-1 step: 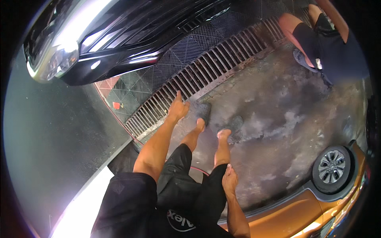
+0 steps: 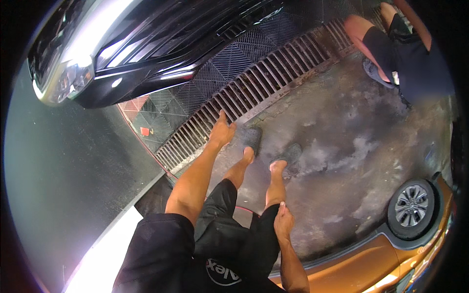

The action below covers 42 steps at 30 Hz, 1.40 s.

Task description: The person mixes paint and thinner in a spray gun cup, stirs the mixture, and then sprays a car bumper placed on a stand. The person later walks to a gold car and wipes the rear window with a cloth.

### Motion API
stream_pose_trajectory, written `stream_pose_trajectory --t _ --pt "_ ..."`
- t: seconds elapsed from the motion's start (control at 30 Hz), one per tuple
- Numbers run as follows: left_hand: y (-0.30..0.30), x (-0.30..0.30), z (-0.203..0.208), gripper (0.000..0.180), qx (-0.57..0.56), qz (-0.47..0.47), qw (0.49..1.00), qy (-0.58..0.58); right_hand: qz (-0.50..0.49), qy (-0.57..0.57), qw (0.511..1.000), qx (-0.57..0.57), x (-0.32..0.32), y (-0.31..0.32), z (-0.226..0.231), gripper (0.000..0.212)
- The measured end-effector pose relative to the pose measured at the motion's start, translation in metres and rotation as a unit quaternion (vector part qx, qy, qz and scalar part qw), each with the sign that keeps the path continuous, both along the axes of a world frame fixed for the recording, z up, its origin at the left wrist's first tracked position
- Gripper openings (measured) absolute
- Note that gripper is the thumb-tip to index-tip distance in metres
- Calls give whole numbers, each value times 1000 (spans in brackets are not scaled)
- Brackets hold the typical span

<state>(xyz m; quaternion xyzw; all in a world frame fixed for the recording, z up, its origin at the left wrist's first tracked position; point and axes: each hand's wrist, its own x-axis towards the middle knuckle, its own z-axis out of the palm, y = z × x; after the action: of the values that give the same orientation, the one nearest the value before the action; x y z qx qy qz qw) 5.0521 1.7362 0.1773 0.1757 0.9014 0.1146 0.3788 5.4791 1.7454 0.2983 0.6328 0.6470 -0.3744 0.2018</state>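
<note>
My left hand (image 2: 222, 132) reaches out over the edge of the metal drain grate (image 2: 246, 93), its index finger stretched forward and the thumb apart. Nothing shows in it. Low beside my right thigh, my right hand (image 2: 283, 222) is closed, thumb on top, against the leg of my black shorts (image 2: 261, 232). Whatever its curled fingers hold, if anything, is hidden. Dark clogs (image 2: 251, 139) are on my feet, which stand on the stained concrete floor (image 2: 332, 161).
A black car's front (image 2: 141, 73) overhangs ribbed floor tiles (image 2: 229, 63) at the upper left. Another person in dark clothes (image 2: 415, 68) is low down at the upper right. An orange car (image 2: 361, 261) with its wheel (image 2: 411, 207) stands lower right. A red piece (image 2: 145, 131) lies on the tiles.
The whole view has shifted very slightly. Both hands keep the same pose.
</note>
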Motion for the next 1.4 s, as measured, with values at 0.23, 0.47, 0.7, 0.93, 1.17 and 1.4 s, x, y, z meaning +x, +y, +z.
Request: stream_pose_trajectory --t 0.23,0.47,0.7,0.93,1.17,1.4 --pt "65 19 -69 108 17 47 999 21 52 73 992 93 17 -12 -43 37" --pt "111 51 -91 113 -13 65 997 -49 87 102 987 84 20 -22 -71 19" --pt "112 56 -126 112 34 14 999 -22 81 138 987 31 23 -18 -71 57" --pt "151 38 -98 117 -39 11 999 -10 35 145 989 -6 26 -18 -73 63" --pt "205 -115 -62 112 -60 -18 981 183 29 144 989 -4 20 -9 -75 59" --pt "229 -171 -45 107 -99 -66 979 166 47 134 990 0 18 -7 -78 57"
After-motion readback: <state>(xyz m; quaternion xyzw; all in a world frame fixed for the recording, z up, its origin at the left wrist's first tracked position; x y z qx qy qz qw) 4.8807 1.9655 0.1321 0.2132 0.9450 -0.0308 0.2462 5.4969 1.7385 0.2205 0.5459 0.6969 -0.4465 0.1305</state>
